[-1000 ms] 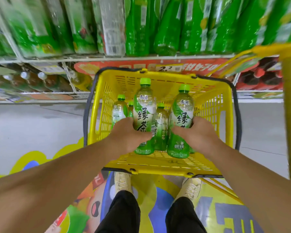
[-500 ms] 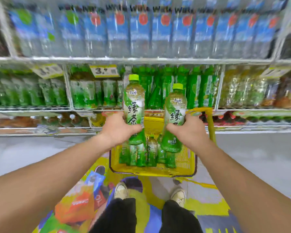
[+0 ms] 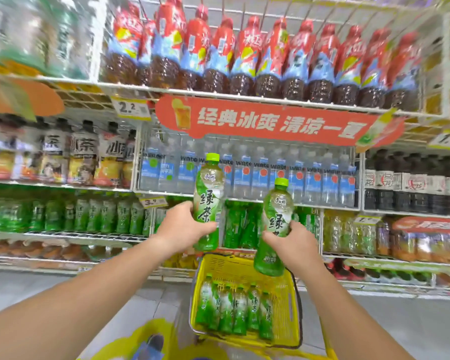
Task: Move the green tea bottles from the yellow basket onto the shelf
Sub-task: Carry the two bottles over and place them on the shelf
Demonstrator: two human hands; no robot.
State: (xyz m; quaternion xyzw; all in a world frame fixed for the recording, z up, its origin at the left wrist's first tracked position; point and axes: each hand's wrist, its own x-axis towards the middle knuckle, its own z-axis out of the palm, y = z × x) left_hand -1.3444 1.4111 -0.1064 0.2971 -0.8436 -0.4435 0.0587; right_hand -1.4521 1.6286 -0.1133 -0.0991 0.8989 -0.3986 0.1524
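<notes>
Left grip [image 3: 182,227] is closed round the lower body of one green tea bottle [image 3: 209,188], held upright with the cap up. Right grip [image 3: 295,245] is closed round the middle of a second bottle [image 3: 276,219], which sits lower and leans slightly.

Both bottles are in the air above the yellow basket [image 3: 292,307], in front of the green tea shelf [image 3: 83,233] and not yet on it.

Step in hand, as we judge it, is the carry to the shelf. To do it well:
- level the leaning bottle
- go in base first under the tier above
- set the bottles beside the shelved green tea row [image 3: 102,214], labels outward
- let go only once each base is flat on the wire

Containers: the basket holds a row of basket bottles [image 3: 234,307] standing along its near wall. We count about six, but blur makes this uncertain. The far part of the basket floor shows bare.
</notes>
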